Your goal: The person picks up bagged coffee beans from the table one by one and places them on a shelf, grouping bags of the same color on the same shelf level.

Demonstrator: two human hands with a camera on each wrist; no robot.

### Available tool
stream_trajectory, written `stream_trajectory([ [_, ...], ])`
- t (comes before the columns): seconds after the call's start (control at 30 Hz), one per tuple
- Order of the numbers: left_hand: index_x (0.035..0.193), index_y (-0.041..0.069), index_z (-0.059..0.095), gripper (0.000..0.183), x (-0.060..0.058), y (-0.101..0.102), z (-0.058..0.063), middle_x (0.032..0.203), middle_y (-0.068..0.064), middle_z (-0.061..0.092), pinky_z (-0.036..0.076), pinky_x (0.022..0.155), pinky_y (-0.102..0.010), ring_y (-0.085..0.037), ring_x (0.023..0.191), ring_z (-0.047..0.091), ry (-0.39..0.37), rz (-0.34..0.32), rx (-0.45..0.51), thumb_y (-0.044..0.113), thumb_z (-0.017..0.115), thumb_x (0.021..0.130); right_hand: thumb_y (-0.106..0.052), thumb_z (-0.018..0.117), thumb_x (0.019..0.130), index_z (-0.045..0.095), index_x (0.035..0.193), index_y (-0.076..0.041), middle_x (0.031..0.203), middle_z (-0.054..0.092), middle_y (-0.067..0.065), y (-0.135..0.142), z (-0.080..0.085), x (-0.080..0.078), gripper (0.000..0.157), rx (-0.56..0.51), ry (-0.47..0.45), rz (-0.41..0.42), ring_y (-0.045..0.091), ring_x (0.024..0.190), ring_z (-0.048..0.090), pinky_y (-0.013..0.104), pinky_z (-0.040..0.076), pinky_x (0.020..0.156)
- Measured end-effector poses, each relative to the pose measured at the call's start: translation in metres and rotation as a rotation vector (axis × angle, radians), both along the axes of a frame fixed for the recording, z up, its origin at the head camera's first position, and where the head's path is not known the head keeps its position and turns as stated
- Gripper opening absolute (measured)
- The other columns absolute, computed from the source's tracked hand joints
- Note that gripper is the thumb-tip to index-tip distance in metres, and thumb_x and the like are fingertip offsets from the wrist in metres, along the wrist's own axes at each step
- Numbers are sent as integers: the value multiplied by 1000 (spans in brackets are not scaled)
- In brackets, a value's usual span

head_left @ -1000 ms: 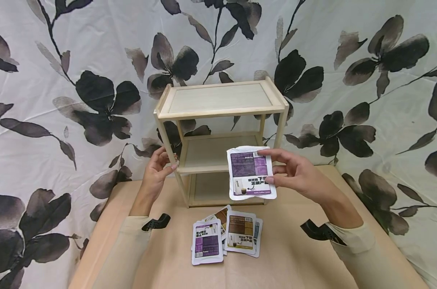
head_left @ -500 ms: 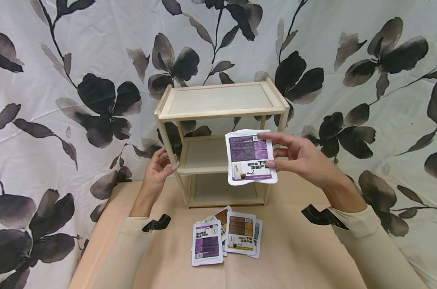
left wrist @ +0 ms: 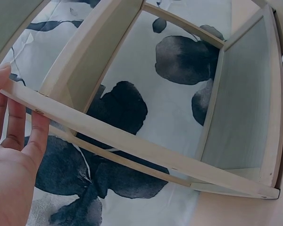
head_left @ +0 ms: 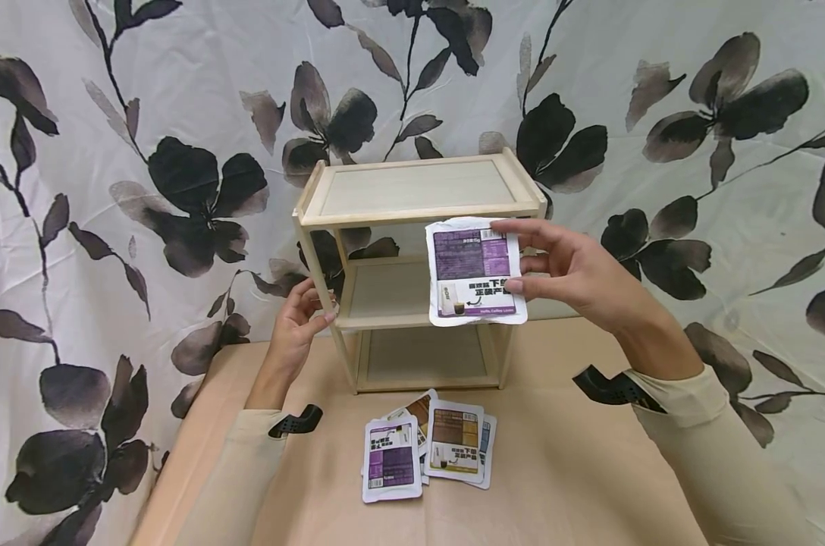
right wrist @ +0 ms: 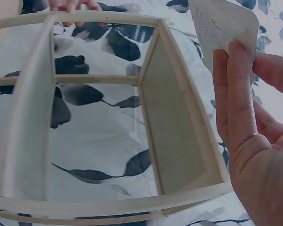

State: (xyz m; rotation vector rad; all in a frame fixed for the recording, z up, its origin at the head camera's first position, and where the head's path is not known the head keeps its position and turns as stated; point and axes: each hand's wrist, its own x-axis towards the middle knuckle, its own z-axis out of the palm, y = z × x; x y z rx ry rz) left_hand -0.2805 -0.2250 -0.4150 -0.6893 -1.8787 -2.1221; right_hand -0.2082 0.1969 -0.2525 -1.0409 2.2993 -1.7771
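Note:
My right hand [head_left: 576, 277] pinches a white and purple coffee sachet [head_left: 475, 265] by its right edge, printed side facing me. The sachet overlaps the right front of the wooden shelf rack [head_left: 419, 186], between its top and middle boards in the head view. From the right wrist, the sachet's plain back [right wrist: 226, 26] shows between thumb and fingers. My left hand [head_left: 295, 330] grips the rack's front left post at middle-board height. Seen from the left wrist, the thumb lies on one side of that post [left wrist: 108, 132] and the fingertips on the other.
Several more sachets lie overlapped on the table [head_left: 556, 470] before the rack: a purple one [head_left: 392, 459] at left, a brown one [head_left: 455, 440] at right, others partly hidden beneath. A floral cloth [head_left: 221, 83] hangs behind the rack.
My right hand has raised the coffee sachet from lower-board height to just below the front edge of the top board. The left hand keeps its hold on the post.

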Motion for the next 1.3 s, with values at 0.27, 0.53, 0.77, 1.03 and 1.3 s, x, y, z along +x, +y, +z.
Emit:
stream_trajectory([
  [0.27, 143, 13, 51, 63, -2, 0, 1, 116, 1, 64, 48, 91, -27, -20, 107, 55, 6, 5, 6, -16, 63, 89, 10, 68, 91, 41, 153, -9, 136, 53, 21, 4, 26, -9, 70, -33, 3, -10, 24, 106, 70, 30, 60, 83],
  [0.53, 146, 8, 47, 62, -3, -1, 1, 121, -11, 61, 48, 93, -27, -19, 108, 54, -10, 9, -2, -15, 63, 90, 11, 64, 93, 40, 154, -9, 137, 53, 20, 11, 46, -31, 69, -34, 10, 19, 23, 107, 69, 29, 59, 86],
  [0.77, 144, 12, 50, 63, -2, 0, 2, 117, 1, 64, 47, 92, -27, -21, 108, 53, -8, 13, 5, -17, 62, 90, 12, 63, 93, 40, 153, -7, 132, 49, 23, 12, 58, -52, 68, -14, -10, 76, 26, 101, 68, 29, 60, 84],
  [1.03, 143, 17, 53, 64, -3, 2, 2, 117, 2, 64, 48, 92, -27, -23, 109, 53, -5, 10, 13, -17, 62, 90, 11, 63, 94, 40, 154, -7, 136, 44, 22, 15, 76, -73, 67, 32, -62, 83, 26, 103, 67, 28, 59, 87],
  [1.3, 143, 19, 54, 64, -3, 2, 0, 121, -14, 61, 49, 93, -26, -19, 109, 56, -8, 9, 11, -16, 62, 90, 13, 61, 94, 37, 155, -5, 139, 44, 22, 19, 89, -94, 68, -12, -140, 106, 26, 103, 70, 31, 58, 88],
])
